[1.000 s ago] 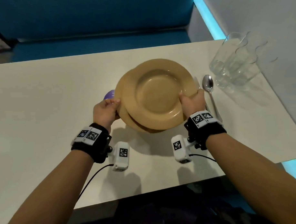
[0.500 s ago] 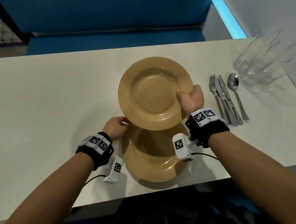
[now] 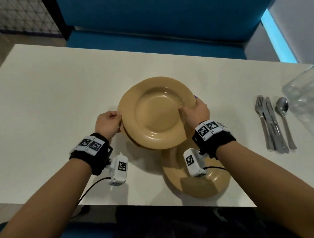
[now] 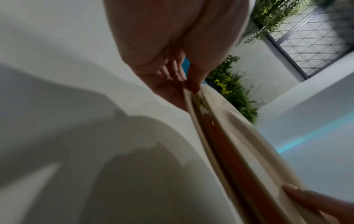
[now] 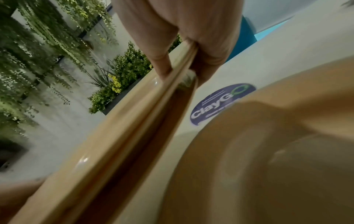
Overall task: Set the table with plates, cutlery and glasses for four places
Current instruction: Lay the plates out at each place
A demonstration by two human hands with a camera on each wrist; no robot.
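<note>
A stack of two tan plates (image 3: 156, 115) hangs above the middle of the white table (image 3: 63, 104). My left hand (image 3: 110, 120) pinches its left rim, and my right hand (image 3: 195, 110) grips the right rim with the thumb on top. The left wrist view shows both rims (image 4: 220, 144) edge-on with a gap between them. One more tan plate (image 3: 213, 184) lies flat at the table's near edge, partly under my right wrist. To the right, a fork (image 3: 262, 120), a knife (image 3: 274, 125) and a spoon (image 3: 284, 121) lie side by side.
Clear glasses (image 3: 305, 96) stand at the far right edge, beside the cutlery. A purple sticker (image 5: 216, 104) is stuck on the tabletop under the held stack. A blue bench (image 3: 150, 44) runs along the far side.
My left hand has left the plate lying at the near edge and now holds the stack's left rim. The stack has moved left, away from that plate.
</note>
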